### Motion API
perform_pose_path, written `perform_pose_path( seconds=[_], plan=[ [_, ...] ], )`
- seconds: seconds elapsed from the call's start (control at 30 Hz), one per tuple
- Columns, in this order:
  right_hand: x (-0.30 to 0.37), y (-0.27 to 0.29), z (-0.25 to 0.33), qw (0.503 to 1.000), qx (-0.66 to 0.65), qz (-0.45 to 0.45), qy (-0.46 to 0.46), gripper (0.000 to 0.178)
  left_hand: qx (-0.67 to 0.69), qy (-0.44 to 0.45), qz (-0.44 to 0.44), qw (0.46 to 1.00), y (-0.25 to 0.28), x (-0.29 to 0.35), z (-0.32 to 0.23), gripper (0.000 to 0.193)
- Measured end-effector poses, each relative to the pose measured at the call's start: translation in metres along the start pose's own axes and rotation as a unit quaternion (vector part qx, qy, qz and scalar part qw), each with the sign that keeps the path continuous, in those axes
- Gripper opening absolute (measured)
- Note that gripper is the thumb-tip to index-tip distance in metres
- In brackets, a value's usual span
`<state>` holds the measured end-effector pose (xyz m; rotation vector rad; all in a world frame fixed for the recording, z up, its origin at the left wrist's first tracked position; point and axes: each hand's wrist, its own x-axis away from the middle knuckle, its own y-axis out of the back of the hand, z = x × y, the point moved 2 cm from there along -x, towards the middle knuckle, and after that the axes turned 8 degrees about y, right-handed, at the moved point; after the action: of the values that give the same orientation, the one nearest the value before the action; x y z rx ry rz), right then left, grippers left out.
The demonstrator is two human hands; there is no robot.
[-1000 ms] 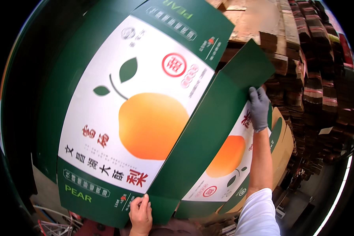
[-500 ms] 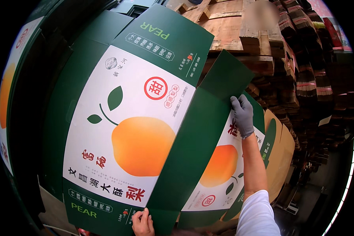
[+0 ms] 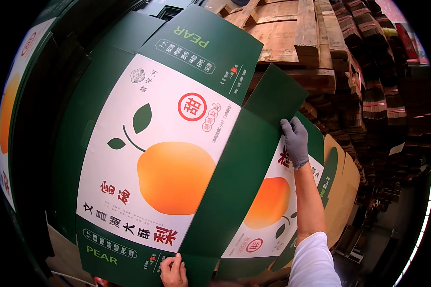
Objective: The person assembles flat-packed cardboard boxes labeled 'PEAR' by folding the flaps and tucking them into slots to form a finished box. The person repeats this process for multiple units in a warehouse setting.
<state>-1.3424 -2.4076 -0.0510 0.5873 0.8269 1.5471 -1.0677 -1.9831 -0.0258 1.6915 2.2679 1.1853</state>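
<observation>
A large green-and-white cardboard sheet printed with fruit fills the center of my remote feed, slanting between the two hands of the person wearing the camera. The gloved right hand has its fingers curled in a grip on the edge, just beside a raised green flap; the bare left hand sets its fingertips to the lower end, near a crease, and whether those fingers pinch or merely press I cannot tell from here. With so broad a sheet held at two small spots, I judge that it could sag or bend along a crease, and a slip of the smooth glove could let the upper end swing away. The raised flap might also snag on the wood behind, should the sheet be swung that way. The sheet hides whatever surface may lie beneath it. Beyond it stand rough wooden pallets and tall banded stacks of cardboard, with plain brown cardboard nearer at right. A printed panel stands at far left, and a bright strip of light cuts the room's dim right side.
</observation>
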Motion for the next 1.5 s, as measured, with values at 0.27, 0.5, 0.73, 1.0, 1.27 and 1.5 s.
perform_pose_path(
  seconds=[0.27, 0.5, 0.73, 1.0, 1.27, 1.5],
  plan=[
    [-0.001, -0.002, -0.002, 1.000, 0.014, 0.000, -0.002, 0.037, 0.003, 0.001, 0.010, 1.000, 0.000, 0.001, 0.003, 0.035],
    [-0.001, -0.005, -0.002, 1.000, 0.027, -0.009, 0.009, 0.037, -0.001, -0.003, 0.010, 1.000, 0.001, 0.000, 0.001, 0.034],
    [0.003, -0.013, 0.002, 0.988, 0.118, -0.067, 0.071, 0.031, -0.004, -0.002, 0.008, 1.000, 0.002, 0.000, -0.001, 0.033],
    [0.008, -0.017, -0.001, 0.991, 0.083, -0.104, 0.016, 0.025, -0.029, -0.016, -0.003, 0.999, -0.001, 0.003, 0.001, 0.033],
    [0.019, -0.031, 0.072, 0.932, 0.207, -0.064, 0.291, 0.037, -0.020, -0.015, -0.006, 1.000, -0.002, 0.003, 0.001, 0.033],
    [0.023, -0.059, 0.089, 0.918, 0.201, 0.066, 0.336, 0.045, -0.016, -0.004, 0.009, 1.000, -0.002, 0.002, 0.000, 0.031]
  ],
)
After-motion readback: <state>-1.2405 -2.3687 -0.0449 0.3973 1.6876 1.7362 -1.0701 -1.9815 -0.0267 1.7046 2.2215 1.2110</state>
